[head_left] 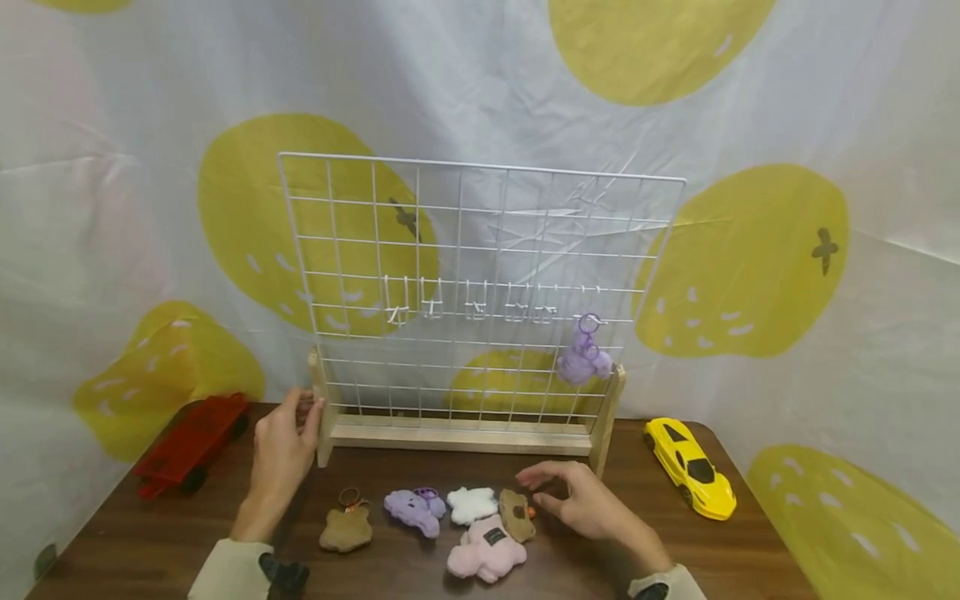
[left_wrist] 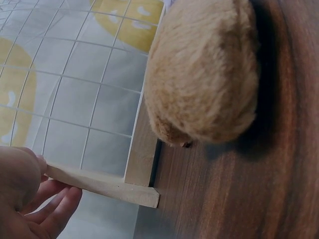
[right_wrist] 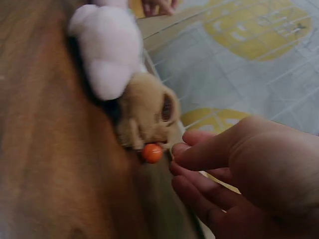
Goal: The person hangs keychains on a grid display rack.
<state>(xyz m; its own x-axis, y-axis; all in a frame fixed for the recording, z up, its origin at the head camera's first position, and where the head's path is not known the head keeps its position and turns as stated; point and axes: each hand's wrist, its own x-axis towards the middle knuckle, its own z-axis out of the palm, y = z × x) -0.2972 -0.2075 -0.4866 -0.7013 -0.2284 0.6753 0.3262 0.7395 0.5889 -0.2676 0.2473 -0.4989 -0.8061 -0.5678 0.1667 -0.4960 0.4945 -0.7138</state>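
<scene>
My left hand (head_left: 281, 442) grips the left wooden post (left_wrist: 109, 188) of a white wire grid rack (head_left: 483, 169), thumb on one side and fingers on the other. With fingers loosely bent and holding nothing, my right hand (head_left: 573, 496) hovers beside a small brown plush keychain (right_wrist: 144, 104) that has an orange bead (right_wrist: 152, 153). Touching that plush are a pink plush (head_left: 487, 550) and a white plush (head_left: 472, 504). Further left lie a purple plush keychain (head_left: 414, 510) and another brown plush keychain (head_left: 347, 530) with a ring. A purple plush (head_left: 582, 364) hangs by its ring at the grid's right.
Several white wire hooks (head_left: 475, 310) are clipped in a row across the grid. A red toy vehicle (head_left: 191, 446) stands at the table's left, and a yellow toy car (head_left: 690, 469) at the right. Behind the rack hangs a curtain (head_left: 510, 50) with yellow fruit shapes.
</scene>
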